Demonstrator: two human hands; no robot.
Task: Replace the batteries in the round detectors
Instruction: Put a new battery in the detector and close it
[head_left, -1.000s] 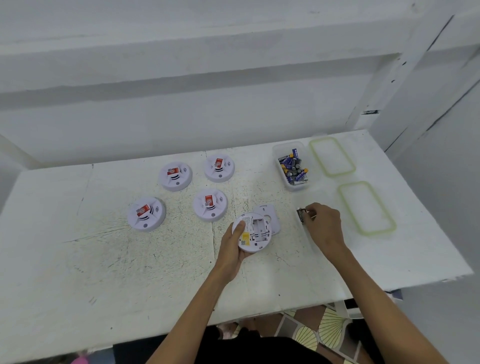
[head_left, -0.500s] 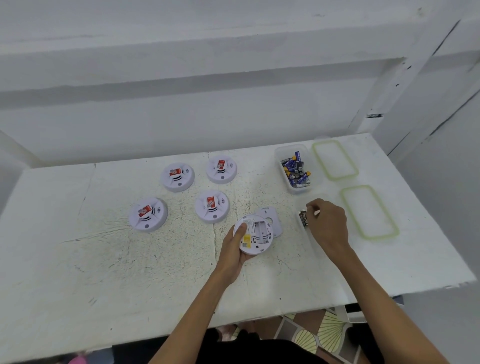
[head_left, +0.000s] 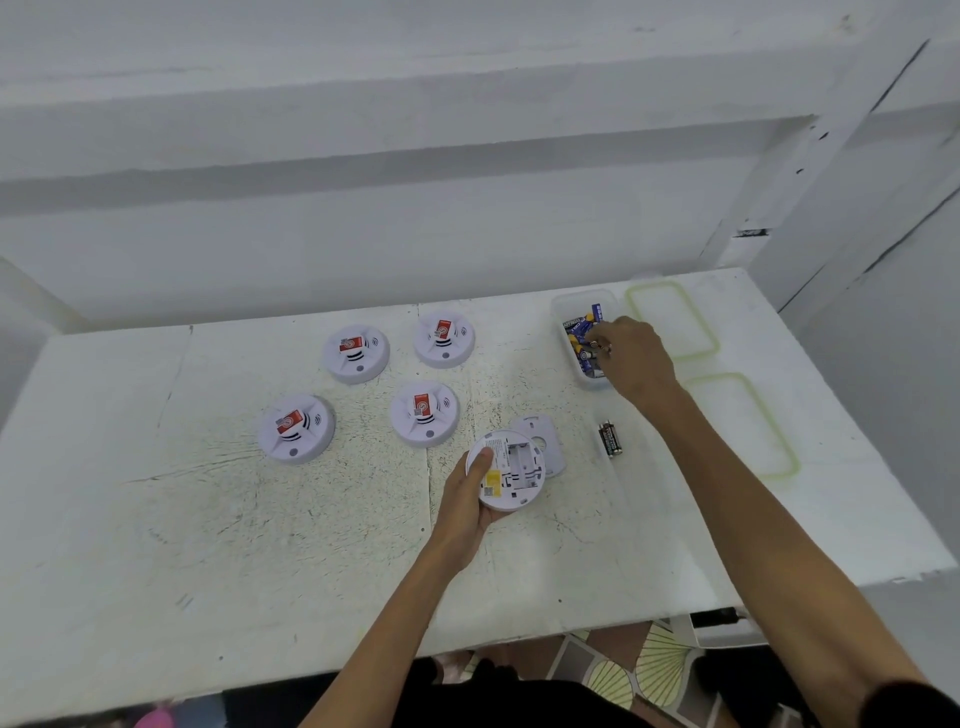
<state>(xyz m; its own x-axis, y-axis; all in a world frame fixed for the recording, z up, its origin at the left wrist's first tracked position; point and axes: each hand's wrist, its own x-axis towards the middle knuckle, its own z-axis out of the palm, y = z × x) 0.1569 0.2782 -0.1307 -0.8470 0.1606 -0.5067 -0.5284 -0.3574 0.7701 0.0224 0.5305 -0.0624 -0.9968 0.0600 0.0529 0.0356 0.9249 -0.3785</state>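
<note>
My left hand (head_left: 467, 514) grips a round white detector (head_left: 511, 475) turned back-side up just above the table, its battery bay open and empty. The detector's flat back cover (head_left: 545, 441) lies right behind it. My right hand (head_left: 636, 364) reaches into a clear box (head_left: 563, 312) of blue batteries (head_left: 582, 327), fingertips among them; whether they hold one is unclear. Two dark batteries (head_left: 610, 439) lie side by side on the table below that hand. Several more detectors sit face up to the left, the nearest ones being one (head_left: 425, 414) and another (head_left: 297, 428).
The white table (head_left: 208, 545) is scuffed, with a wall behind it. Two green-rimmed clear lids lie at the right, one (head_left: 691, 357) beside the battery box and one (head_left: 772, 421) nearer me. The table's right edge is close beyond them.
My right hand let go of the two dark batteries on the table and moved back and up into the battery box. My left hand kept holding the opened detector.
</note>
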